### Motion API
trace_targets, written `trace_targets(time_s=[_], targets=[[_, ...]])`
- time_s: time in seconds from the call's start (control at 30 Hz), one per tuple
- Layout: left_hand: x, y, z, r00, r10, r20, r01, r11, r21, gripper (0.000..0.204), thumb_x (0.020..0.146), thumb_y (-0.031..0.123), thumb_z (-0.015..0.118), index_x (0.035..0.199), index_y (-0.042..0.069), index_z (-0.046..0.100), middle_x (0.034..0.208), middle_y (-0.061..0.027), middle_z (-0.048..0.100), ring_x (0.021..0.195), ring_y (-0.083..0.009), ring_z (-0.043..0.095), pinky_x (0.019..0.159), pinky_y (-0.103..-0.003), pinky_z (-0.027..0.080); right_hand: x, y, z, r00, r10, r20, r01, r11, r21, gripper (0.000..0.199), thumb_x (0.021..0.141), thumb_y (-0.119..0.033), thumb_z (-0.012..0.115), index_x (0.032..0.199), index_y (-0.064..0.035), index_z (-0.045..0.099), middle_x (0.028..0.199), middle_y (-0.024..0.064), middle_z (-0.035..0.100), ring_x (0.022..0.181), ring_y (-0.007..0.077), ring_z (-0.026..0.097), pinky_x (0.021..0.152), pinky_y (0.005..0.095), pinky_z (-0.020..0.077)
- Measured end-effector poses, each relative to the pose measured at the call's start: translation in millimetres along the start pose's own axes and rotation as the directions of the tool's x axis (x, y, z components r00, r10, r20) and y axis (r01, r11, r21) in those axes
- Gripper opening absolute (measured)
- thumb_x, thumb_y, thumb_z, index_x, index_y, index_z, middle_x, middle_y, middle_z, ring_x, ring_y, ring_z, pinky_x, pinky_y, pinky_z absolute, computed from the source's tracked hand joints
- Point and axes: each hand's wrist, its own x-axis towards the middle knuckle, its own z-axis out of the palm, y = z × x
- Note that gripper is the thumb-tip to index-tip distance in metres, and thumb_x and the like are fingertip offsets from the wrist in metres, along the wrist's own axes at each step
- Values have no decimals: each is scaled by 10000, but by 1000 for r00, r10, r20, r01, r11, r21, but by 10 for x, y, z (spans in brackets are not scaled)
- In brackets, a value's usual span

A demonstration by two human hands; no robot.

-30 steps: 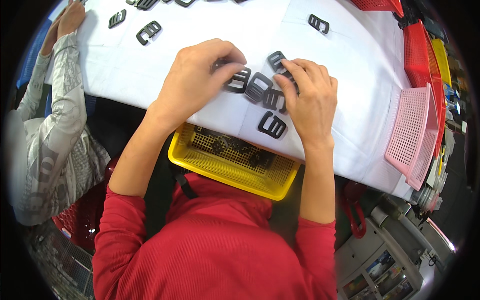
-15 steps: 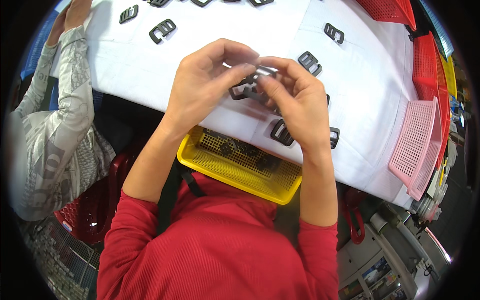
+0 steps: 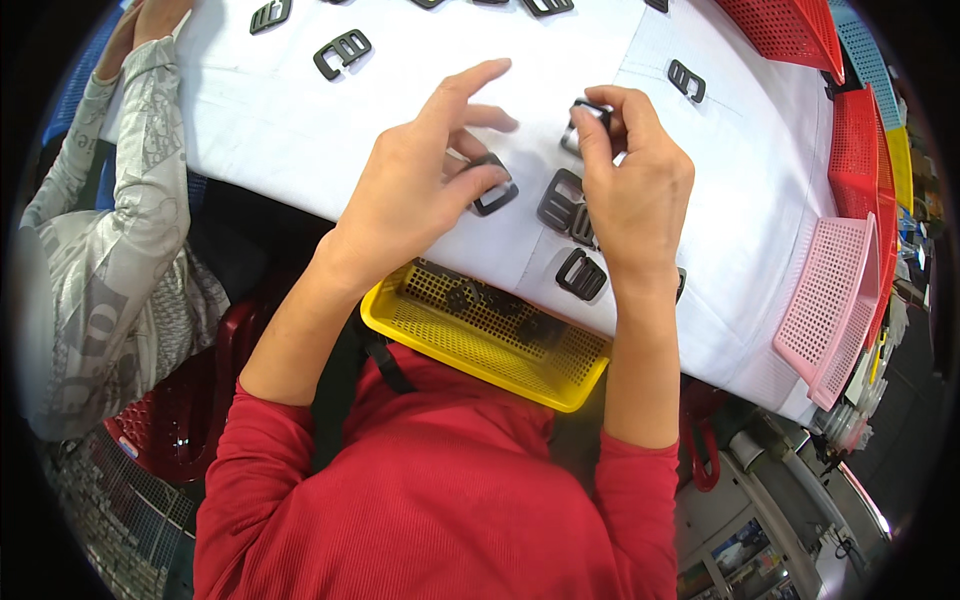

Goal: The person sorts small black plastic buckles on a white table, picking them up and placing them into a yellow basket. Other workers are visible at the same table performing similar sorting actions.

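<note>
Now the right hand (image 3: 640,170) has its grip pinched around a black buckle (image 3: 574,138) over the white surface (image 3: 745,250)! The left hand (image 3: 405,190) spreads its forefinger, thumb against another buckle (image 3: 505,200); whether that grip grasps it, I can't tell. Loose buckles (image 3: 560,202) lie between.

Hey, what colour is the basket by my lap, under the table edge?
The basket is yellow, seen best in the head view.
</note>
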Motion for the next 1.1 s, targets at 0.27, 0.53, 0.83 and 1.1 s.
trace_targets(time_s=[0.27,0.53,0.83,1.1], targets=[[26,-66,8,884,467,21,-406,744,531,361,735,-23,723,1086,50,685,1001,-94,675,933,-290,597,808,-366,504,-244,142,-265,960,-261,-105,255,965,-65,215,810,-57,714,1020,-103,705,995,57,668,885,248,639,673,325,508],[4,67,337,817,493,299,-576,682,451,372,718,59,743,1085,53,679,1085,-46,640,937,-262,571,809,-371,493,-570,474,-707,995,85,50,-78,989,-124,386,731,-120,803,1099,-89,691,1068,90,638,980,267,607,806,355,503],[514,8,784,738,542,402,-675,586,449,342,749,63,714,1085,45,649,1088,-67,629,989,-277,566,874,-378,489,-625,587,-612,995,99,2,-98,985,-139,313,758,-54,773,1047,-32,656,1063,118,623,958,266,616,800,363,502],[647,283,691,892,90,442,-210,950,231,165,911,143,648,1022,22,635,757,-68,691,630,-131,636,587,-272,502,-651,575,-740,966,200,-163,-173,971,165,172,766,20,729,894,-22,623,816,72,624,663,207,621,577,317,493]])
